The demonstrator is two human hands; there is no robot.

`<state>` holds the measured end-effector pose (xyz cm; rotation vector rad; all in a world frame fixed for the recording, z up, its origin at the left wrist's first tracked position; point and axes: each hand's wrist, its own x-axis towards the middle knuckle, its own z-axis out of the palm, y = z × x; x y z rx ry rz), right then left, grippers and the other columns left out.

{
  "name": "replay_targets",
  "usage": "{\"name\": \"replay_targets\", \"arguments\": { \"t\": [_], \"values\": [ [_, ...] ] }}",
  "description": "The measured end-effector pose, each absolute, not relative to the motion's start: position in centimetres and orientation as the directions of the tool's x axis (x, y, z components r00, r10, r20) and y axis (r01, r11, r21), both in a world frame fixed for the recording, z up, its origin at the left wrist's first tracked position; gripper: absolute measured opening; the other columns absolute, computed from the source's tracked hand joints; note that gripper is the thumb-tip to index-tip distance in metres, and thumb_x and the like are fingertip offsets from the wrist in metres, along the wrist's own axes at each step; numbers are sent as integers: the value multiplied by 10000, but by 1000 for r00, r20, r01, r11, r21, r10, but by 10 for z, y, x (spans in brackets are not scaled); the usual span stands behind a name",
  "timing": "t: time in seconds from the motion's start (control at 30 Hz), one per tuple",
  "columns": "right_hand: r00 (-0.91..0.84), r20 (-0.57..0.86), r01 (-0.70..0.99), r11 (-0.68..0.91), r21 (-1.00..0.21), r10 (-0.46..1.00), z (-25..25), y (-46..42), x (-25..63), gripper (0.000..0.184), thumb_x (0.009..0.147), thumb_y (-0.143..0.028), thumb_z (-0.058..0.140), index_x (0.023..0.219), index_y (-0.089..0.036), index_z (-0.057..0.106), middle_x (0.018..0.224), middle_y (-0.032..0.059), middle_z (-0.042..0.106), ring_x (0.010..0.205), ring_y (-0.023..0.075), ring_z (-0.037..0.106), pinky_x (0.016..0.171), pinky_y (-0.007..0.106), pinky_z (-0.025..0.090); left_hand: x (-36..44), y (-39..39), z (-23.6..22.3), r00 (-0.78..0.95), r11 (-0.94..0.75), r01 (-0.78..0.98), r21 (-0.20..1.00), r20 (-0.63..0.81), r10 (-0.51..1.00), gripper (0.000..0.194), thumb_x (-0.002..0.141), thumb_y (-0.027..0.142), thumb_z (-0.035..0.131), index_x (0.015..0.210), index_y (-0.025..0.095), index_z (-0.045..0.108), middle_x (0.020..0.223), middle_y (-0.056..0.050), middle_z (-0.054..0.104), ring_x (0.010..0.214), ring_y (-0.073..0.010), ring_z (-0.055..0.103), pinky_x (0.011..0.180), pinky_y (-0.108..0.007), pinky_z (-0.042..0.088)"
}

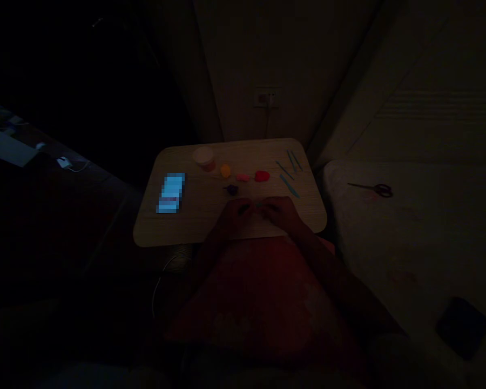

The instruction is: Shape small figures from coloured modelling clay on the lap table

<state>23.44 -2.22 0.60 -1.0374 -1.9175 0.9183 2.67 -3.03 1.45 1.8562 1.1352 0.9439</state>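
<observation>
The scene is very dark. My left hand [235,212] and my right hand [282,212] meet over the near edge of the small wooden table [202,224], fingers closed and fingertips together. Between them is a small, faintly greenish bit [259,205], too dim to name. Just beyond my left hand lies a dark purple lump [232,189] with a thin point on its left. Farther back, in a row, sit an orange lump [225,170], a pink lump [243,177] and a red lump [262,176], all like modelling clay.
Several blue-green modelling tools [289,186] lie at the table's right. A pale tub [204,158] stands at the back left, near a lit phone [171,193]. Scissors [378,189] rest on a pale surface to the right. A wall socket [267,98] holds a plugged cable.
</observation>
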Motion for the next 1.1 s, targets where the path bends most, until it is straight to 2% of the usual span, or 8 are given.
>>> {"name": "replay_targets", "arguments": {
  "t": [0.07, 0.13, 0.27, 0.37, 0.5, 0.83, 0.97, 1.1],
  "values": [
    [-366, 257, 312, 379, -871, 894, 4, -22, 234, 330, 953, -415, 630, 724, -203, 736, 605, 12, 664, 565, 154, 588, 591, 276, 432, 26, -31, 14, 319, -341, 348, 873, 232, 919, 239, 920, 370, 670, 1036, 172, 736, 853, -22, 715, 771, -163, 624, 753, -283, 501],
    [-365, 262, 275, 373, -886, 893, 3, -20, 234, 281, 945, -416, 633, 818, -203, 766, 647, 14, 680, 583, 158, 597, 595, 277, 449, 26, -31, 13, 333, -358, 326, 875, 248, 910, 325, 901, 356, 710, 1179, 189, 729, 981, -49, 755, 881, -185, 675, 850, -313, 533],
    [-406, 349, 185, 450, -874, 844, 0, -17, 235, 274, 957, -421, 611, 943, -212, 788, 886, 60, 765, 775, 190, 686, 743, 315, 527, 25, -29, 11, 346, -396, 288, 872, 290, 892, 283, 904, 302, 715, 1167, 204, 760, 1160, -88, 773, 1074, -221, 704, 1018, -373, 523],
    [-391, 315, 159, 401, -902, 865, -3, -15, 235, 306, 949, -471, 632, 1007, -216, 791, 998, 76, 789, 884, 215, 718, 814, 341, 549, 24, -28, 9, 302, -407, 313, 858, 316, 899, 222, 914, 292, 708, 1103, 197, 777, 1058, -77, 782, 984, -208, 708, 959, -364, 541],
    [-332, 218, 142, 277, -950, 918, -8, -15, 234, 394, 879, -561, 717, 1030, -205, 792, 947, 75, 791, 842, 219, 718, 755, 325, 555, 23, -27, 7, 272, -433, 327, 840, 355, 894, 209, 909, 318, 731, 1067, 191, 782, 966, -60, 768, 889, -190, 688, 879, -339, 547],
    [-309, 154, 100, 193, -976, 938, -5, -16, 230, 387, 801, -579, 781, 797, -193, 754, 729, 20, 687, 658, 153, 583, 609, 273, 444, 23, -29, 7, 338, -568, 370, 736, 463, 820, 274, 874, 316, 788, 1134, 229, 789, 915, -43, 753, 824, -177, 664, 807, -317, 533],
    [-293, 133, 130, 177, -976, 947, -6, -18, 226, 403, 797, -576, 775, 748, -177, 742, 641, 0, 631, 596, 132, 522, 556, 260, 382, 23, -31, 7, 308, -566, 388, 727, 476, 824, 183, 896, 318, 769, 1044, 220, 815, 845, -36, 734, 764, -165, 645, 730, -292, 515],
    [-289, 131, 139, 177, -974, 948, -2, -19, 224, 385, 788, -550, 781, 747, -169, 757, 640, 7, 645, 589, 130, 523, 561, 260, 390, 22, -31, 6, 287, -562, 366, 742, 485, 826, 122, 892, 311, 778, 933, 201, 813, 826, -36, 730, 761, -163, 652, 721, -290, 517]
  ]
}}
